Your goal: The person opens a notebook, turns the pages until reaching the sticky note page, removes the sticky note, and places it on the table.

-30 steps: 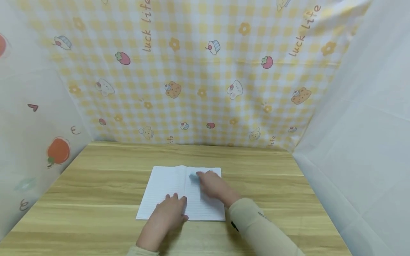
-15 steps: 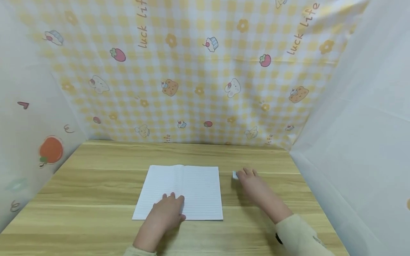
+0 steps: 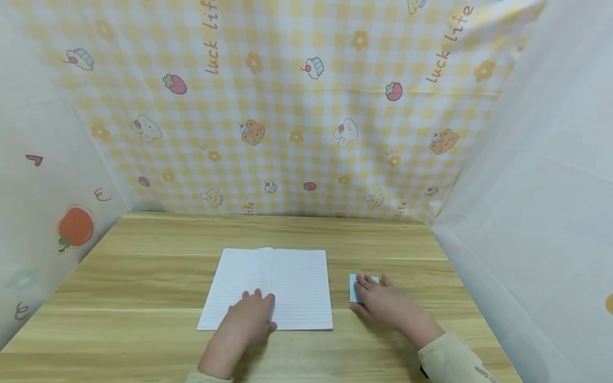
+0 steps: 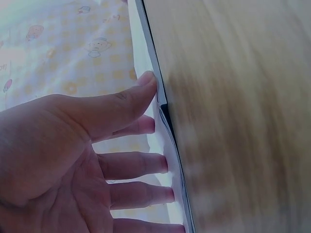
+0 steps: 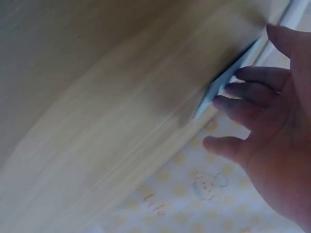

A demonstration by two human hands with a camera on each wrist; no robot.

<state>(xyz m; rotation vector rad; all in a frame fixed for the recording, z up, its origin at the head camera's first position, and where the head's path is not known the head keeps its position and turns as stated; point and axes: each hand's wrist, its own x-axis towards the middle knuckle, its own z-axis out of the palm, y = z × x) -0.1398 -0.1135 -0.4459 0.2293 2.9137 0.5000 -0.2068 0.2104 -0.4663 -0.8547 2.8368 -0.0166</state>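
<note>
An open notebook (image 3: 303,284) with ruled white pages lies in the middle of the table. My left hand (image 3: 250,315) rests on its lower part near the fold, and in the left wrist view the spread fingers (image 4: 138,194) touch the page while the thumb (image 4: 121,104) reaches the edge. To the right of the notebook, a light-blue square sticky note (image 3: 354,290) lies flat on the wood, partly covered by my right hand (image 3: 389,307). Extended fingers (image 5: 252,92) of that hand touch the note in the right wrist view.
The wood-grain table (image 3: 158,276) meets a yellow checked curtain (image 3: 297,159) at the back. A white sheet (image 3: 536,213) hangs along the right side, and a printed pale sheet (image 3: 38,186) along the left.
My right hand has moved off the notebook's right page to the table on the right, carrying the sticky note, then come nearer and laid it flat. The left hand stays in place.
</note>
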